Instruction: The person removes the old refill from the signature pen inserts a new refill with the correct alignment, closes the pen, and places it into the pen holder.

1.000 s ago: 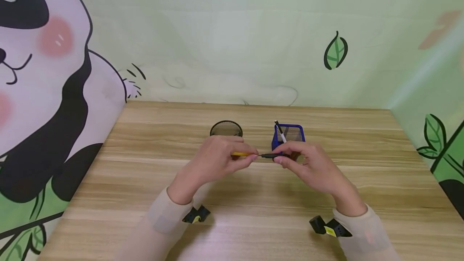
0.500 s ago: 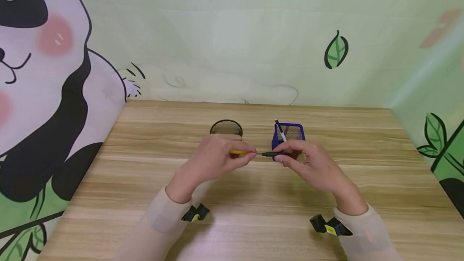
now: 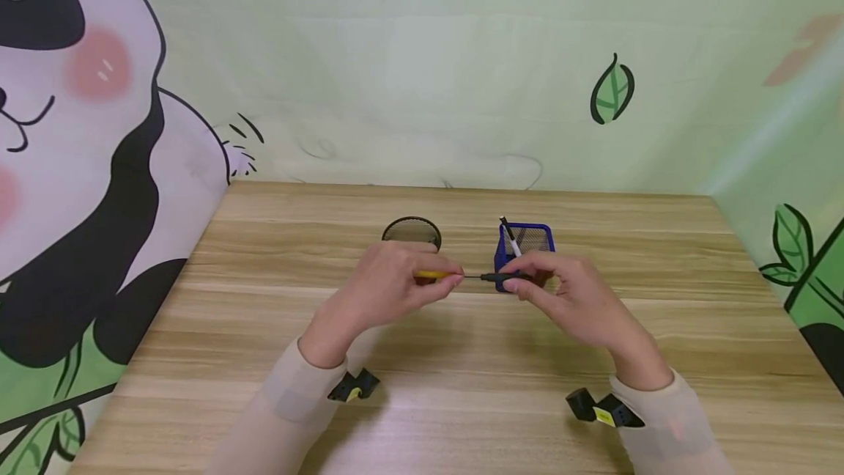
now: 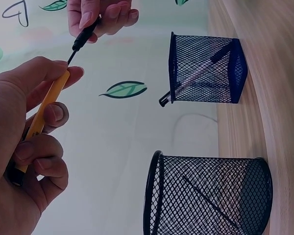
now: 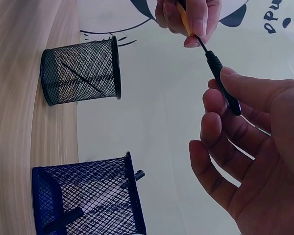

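Observation:
My left hand (image 3: 382, 281) grips a yellow pen barrel (image 4: 50, 95) with a black end, its tip pinched between thumb and index finger. From that tip a thin dark rod (image 5: 202, 45) runs into a slim black ribbed pen piece (image 5: 216, 68). Thumb and fingers of my right hand (image 3: 574, 295) pinch this black piece, while its other fingers are loosely bent. Barrel, rod and black piece lie roughly in one line, held above the table. A short stretch of rod shows bare between the hands.
Behind the left hand stands a round black mesh pen holder (image 4: 210, 196) with a thin dark stick inside. Behind the right hand is a blue square mesh holder (image 5: 88, 196) containing a black-and-white pen (image 3: 511, 237). A green printed backdrop (image 3: 395, 79) rises at the wooden table's (image 3: 448, 402) far edge.
The hands have drawn slightly apart. More of the thin rod now shows between the yellow barrel and the black piece. The mesh holders have not moved.

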Demonstrator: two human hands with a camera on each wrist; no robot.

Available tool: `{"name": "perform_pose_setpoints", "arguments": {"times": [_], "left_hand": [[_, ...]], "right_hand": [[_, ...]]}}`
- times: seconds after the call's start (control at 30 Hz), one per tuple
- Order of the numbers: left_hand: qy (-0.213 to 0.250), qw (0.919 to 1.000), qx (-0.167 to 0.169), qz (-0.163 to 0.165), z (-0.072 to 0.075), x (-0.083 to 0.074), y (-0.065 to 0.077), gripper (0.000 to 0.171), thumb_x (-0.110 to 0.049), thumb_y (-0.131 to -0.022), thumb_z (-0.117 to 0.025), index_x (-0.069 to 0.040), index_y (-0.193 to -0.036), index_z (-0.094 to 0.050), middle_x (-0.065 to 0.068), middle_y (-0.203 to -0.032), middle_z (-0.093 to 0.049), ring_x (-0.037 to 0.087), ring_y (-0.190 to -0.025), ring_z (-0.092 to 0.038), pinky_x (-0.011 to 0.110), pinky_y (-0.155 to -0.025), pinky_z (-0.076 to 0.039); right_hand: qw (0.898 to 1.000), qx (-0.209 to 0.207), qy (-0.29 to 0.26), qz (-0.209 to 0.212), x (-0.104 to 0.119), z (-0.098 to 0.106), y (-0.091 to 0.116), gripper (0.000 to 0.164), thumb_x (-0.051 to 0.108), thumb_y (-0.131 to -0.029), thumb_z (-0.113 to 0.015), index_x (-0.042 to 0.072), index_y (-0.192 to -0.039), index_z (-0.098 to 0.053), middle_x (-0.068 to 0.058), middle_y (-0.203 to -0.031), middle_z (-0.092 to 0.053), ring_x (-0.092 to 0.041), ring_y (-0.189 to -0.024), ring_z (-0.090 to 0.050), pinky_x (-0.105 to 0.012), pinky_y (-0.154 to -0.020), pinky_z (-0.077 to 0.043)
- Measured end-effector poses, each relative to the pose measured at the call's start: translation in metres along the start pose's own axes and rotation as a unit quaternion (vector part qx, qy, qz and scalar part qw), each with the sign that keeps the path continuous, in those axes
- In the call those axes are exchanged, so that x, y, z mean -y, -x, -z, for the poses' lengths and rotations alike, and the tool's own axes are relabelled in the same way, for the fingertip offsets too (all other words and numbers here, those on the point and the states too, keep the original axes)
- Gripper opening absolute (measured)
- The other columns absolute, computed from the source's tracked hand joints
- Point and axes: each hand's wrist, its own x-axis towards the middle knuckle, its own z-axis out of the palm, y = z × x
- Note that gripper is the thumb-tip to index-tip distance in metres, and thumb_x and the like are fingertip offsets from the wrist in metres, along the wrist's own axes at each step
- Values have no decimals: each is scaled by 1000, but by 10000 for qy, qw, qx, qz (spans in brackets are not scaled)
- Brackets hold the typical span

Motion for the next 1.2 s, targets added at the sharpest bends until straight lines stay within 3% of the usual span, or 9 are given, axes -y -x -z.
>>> {"name": "perform_pose_setpoints", "arguments": {"times": [0.73,1.2], "left_hand": [[-47,9998,-173,-56,3,1,0,12,-28,-97,-74,-24,-101,-85,-12,-69,-63,-2,-55,-45,17,-49,-32],[42,9998,-190,-78,5,4,1,11,-26,-97,-74,-22,-99,-84,-11,-78,-71,-2,-57,-49,16,-50,-36]], "right_hand": [[9999,-79,-83,-78,-3,3,1,15,10,-97,-73,20,-108,-77,9,-91,-74,-8,-76,-64,-25,-61,-49],[9998,-158,31,-138,-3,8,2,14,10,-97,-73,16,-109,-77,9,-89,-73,-8,-76,-63,-25,-62,-49]]}}
